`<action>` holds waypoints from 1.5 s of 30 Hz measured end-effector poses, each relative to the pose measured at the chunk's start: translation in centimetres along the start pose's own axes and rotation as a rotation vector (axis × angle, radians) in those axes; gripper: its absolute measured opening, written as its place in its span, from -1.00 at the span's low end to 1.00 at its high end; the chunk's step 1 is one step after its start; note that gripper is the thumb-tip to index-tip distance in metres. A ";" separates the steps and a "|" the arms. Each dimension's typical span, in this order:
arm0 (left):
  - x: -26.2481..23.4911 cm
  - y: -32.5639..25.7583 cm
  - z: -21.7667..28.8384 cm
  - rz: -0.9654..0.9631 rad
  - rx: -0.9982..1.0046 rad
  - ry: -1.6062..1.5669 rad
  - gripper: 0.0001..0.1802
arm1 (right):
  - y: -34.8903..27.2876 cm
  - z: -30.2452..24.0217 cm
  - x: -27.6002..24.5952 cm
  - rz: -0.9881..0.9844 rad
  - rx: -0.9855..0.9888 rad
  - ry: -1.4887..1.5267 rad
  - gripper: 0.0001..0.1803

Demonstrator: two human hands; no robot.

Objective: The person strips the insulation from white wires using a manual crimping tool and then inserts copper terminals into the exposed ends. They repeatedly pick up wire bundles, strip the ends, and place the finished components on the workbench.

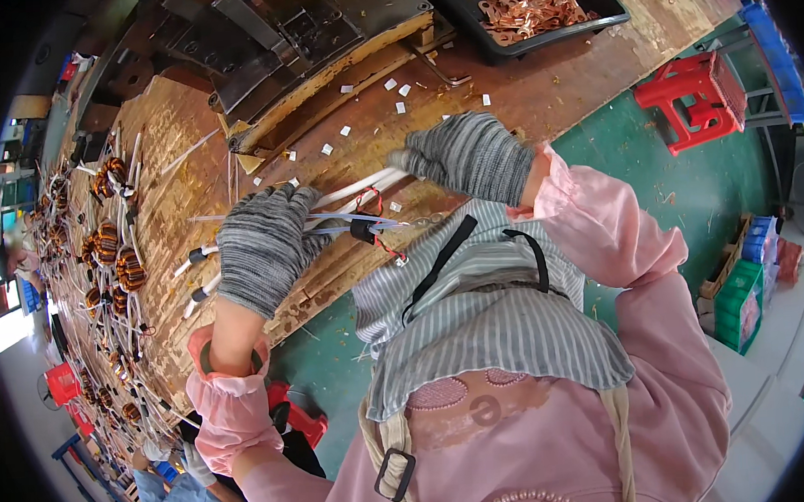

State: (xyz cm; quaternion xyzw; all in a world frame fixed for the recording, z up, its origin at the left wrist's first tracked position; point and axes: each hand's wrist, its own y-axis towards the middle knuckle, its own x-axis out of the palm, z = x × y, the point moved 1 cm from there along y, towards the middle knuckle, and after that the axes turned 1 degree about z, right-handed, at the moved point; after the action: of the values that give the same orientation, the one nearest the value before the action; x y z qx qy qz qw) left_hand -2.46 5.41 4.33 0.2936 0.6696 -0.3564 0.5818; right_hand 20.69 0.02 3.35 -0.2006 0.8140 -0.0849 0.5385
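Grey knit gloves cover both my hands. My left hand [267, 247] is closed round a bundle of white cables [353, 192], whose other ends stick out past it at the table's left. At the bundle's right end my right hand [470, 159] pinches the cable tips between thumb and fingers. Below the cables hang thin twisted red and black wires [379, 198] and a black sleeve [362, 230]. Pale thin strands run beside them. What lies inside the left palm is hidden.
A dark metal press fixture [291, 39] stands on the worn wooden table [332, 296]. Beyond it, a black tray [554, 32] holds copper lugs [533, 3]. Several copper-wound coils [130, 268] with white leads lie at left. A red stool [692, 99] stands at right.
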 end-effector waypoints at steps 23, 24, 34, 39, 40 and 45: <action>-1.8 -0.1 0.5 0.063 -0.097 -0.129 -0.60 | 0.0 0.3 5.1 0.555 -0.060 0.978 -0.55; -1.8 0.1 0.7 0.068 -0.088 -0.122 -0.60 | 0.7 0.6 5.6 0.651 -0.052 0.885 -0.56; -1.5 -0.6 -0.2 0.073 -0.016 -0.148 -0.66 | 0.8 -2.0 5.8 1.187 -0.266 0.875 -0.72; -1.4 -0.6 -0.5 0.079 0.013 -0.169 -0.67 | 0.8 -1.2 4.7 0.910 -0.166 0.863 -0.62; -1.4 -0.5 -0.4 0.076 0.018 -0.172 -0.67 | 0.5 -0.7 3.5 0.933 -0.201 0.579 -0.61; -1.7 0.2 -0.3 0.069 0.027 -0.145 -0.61 | -0.1 0.8 2.1 1.103 -0.238 0.657 -0.62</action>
State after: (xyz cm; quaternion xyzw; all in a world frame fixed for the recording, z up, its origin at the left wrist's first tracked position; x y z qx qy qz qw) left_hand -2.20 5.79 5.96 0.2978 0.6101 -0.3655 0.6367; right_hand 20.75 -0.89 1.32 0.2245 0.9235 0.2378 0.2004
